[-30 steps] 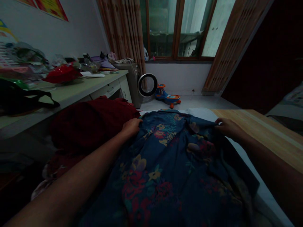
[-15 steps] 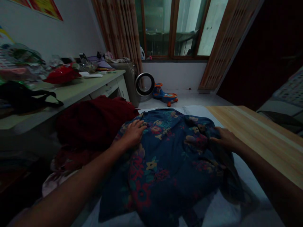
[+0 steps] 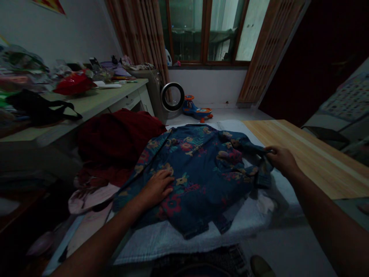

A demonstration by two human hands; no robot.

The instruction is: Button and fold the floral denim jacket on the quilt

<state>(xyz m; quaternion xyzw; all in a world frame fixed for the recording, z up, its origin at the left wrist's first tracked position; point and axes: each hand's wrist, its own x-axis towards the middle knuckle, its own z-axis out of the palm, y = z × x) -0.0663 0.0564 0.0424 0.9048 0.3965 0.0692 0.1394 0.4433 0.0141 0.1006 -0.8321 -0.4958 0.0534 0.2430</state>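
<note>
A dark blue floral shirt (image 3: 198, 169) lies spread on a pale quilted cloth (image 3: 173, 238) over a low surface. My left hand (image 3: 157, 186) rests flat on the shirt's left half, fingers stretched out. My right hand (image 3: 281, 159) is closed on the shirt's right edge, pinching a fold of the fabric near a sleeve.
A dark red garment (image 3: 115, 134) is heaped left of the shirt, with a pink cloth (image 3: 89, 196) below it. A cluttered desk (image 3: 86, 104) runs along the left wall. A wooden board (image 3: 305, 154) lies at right. A ring fan (image 3: 172, 97) and toy car (image 3: 197, 111) stand under the window.
The view has pulled back and the shirt's near edge now shows. My left hand slid down from the collar area to the shirt's middle. My right hand moved outward, closing on the right edge.
</note>
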